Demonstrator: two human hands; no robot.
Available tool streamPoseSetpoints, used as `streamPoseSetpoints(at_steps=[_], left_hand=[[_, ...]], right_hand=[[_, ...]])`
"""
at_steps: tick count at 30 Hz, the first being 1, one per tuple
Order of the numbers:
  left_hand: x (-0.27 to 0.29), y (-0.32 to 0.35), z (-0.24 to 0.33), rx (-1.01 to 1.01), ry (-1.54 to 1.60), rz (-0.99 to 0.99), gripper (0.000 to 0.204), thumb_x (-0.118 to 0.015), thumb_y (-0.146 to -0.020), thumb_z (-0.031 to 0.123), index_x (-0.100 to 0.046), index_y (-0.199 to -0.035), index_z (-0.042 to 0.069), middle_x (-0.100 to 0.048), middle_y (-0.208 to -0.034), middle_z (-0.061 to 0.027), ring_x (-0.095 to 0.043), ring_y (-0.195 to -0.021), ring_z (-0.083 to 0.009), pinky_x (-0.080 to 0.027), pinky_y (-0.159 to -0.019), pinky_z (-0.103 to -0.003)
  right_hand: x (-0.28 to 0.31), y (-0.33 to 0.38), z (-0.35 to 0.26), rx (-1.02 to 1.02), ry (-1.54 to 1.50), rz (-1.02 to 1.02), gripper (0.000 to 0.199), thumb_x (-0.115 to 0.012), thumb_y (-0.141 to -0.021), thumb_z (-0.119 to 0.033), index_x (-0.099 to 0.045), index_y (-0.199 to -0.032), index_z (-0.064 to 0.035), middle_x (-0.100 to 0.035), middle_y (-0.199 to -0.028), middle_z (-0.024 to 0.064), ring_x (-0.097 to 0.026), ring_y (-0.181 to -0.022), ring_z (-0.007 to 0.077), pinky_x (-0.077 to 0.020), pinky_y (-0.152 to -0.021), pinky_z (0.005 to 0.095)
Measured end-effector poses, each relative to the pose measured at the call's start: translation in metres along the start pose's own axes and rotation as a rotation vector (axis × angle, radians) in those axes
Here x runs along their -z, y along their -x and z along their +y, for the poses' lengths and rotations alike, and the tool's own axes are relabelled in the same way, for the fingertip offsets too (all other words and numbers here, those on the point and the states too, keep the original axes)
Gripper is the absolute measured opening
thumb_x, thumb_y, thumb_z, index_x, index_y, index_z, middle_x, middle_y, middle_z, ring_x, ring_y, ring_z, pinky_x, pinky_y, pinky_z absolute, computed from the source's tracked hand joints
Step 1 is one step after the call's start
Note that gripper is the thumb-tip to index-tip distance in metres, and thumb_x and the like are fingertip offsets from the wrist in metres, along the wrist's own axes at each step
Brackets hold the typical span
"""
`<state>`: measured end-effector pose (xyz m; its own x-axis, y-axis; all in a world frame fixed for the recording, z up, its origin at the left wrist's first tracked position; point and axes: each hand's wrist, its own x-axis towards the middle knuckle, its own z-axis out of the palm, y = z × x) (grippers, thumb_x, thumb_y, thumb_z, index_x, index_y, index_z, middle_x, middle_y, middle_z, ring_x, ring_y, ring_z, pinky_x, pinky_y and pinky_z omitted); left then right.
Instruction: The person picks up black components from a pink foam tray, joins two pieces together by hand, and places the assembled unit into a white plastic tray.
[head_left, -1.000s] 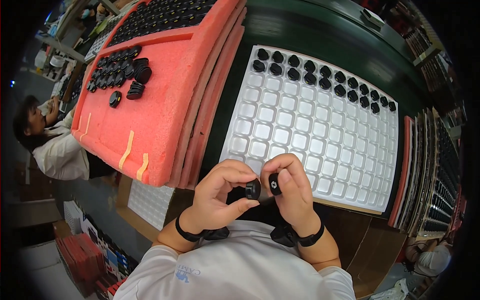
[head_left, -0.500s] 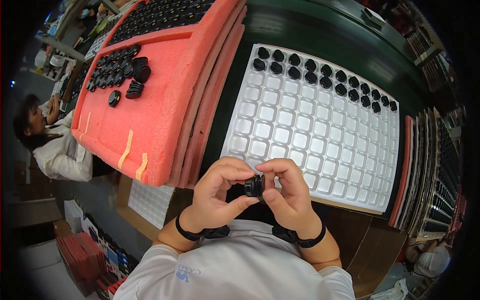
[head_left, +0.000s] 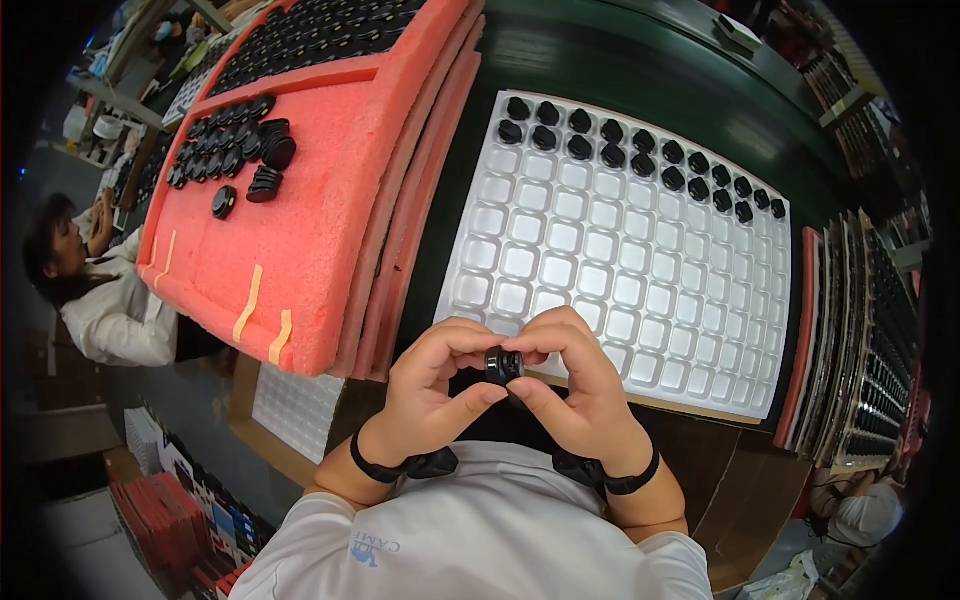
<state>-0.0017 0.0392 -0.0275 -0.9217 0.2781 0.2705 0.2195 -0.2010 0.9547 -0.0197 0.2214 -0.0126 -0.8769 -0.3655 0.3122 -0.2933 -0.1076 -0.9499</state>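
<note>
The round black part (head_left: 503, 367) is held between both hands, just off the near left corner of the white tray (head_left: 596, 280). Good handling, as judged, calls for square alignment and even fingertip pressure about its rim (a skewed hold would likely slip). The left hand (head_left: 430, 388) grasps one side between thumb and fingers; the right hand (head_left: 585, 395) pinches the other. Both wrists angle inward, fingers curled.

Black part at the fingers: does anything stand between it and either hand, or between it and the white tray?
Nothing visible separates the part from the left hand or right hand; both hold it. Toward the tray, only the hands' own bent fingers intervene, overlapping its near edge in this view.
</note>
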Motion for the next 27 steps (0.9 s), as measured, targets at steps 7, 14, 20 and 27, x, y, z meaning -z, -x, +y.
streamPoseSetpoints(at_steps=[7,14,20,27], left_hand=[[0.0,-0.013,-0.01,-0.009,-0.505,-0.115,0.045,-0.071,-0.079,0.013,-0.051,-0.117,-0.002,-0.053,-0.113,-0.0158,-0.057,-0.099,-0.028,-0.047,-0.085,-0.035],[-0.006,-0.006,-0.033,-0.056,-1.106,-0.247,0.041,-0.071,-0.074,0.017,-0.057,-0.11,0.002,-0.053,-0.116,-0.0137,-0.049,-0.107,-0.0345,-0.04,-0.092,-0.043],[-0.006,-0.006,-0.03,-0.025,-1.082,-0.27,0.037,-0.071,-0.075,0.018,-0.059,-0.107,0.004,-0.053,-0.117,-0.0128,-0.048,-0.11,-0.0334,-0.039,-0.094,-0.043],[-0.006,-0.006,-0.027,0.001,-1.08,-0.273,0.039,-0.072,-0.074,0.015,-0.059,-0.109,0.005,-0.053,-0.117,-0.0117,-0.048,-0.111,-0.0333,-0.039,-0.095,-0.042]], right_hand=[[0.051,-0.011,-0.008,0.03,0.491,-0.016,0.027,-0.062,-0.079,0.002,-0.058,-0.104,-0.0028,-0.053,-0.093,0.0081,-0.05,-0.083,0.0193,-0.0416,-0.074,0.0282],[0.181,-0.012,0.017,-0.223,0.907,0.254,0.023,-0.062,-0.08,0.0,-0.057,-0.103,-0.0028,-0.057,-0.093,0.0075,-0.056,-0.078,0.0174,-0.0455,-0.068,0.0265],[0.305,-0.011,0.052,-0.335,1.207,0.429,0.025,-0.063,-0.079,-0.003,-0.059,-0.104,-0.0003,-0.06,-0.096,0.011,-0.058,-0.08,0.0203,-0.0472,-0.072,0.0293],[0.331,-0.024,0.064,-0.427,1.281,0.539,0.023,-0.063,-0.079,-0.007,-0.061,-0.1,0.0012,-0.061,-0.1,0.018,-0.059,-0.095,0.0337,-0.0465,-0.084,0.0372]])
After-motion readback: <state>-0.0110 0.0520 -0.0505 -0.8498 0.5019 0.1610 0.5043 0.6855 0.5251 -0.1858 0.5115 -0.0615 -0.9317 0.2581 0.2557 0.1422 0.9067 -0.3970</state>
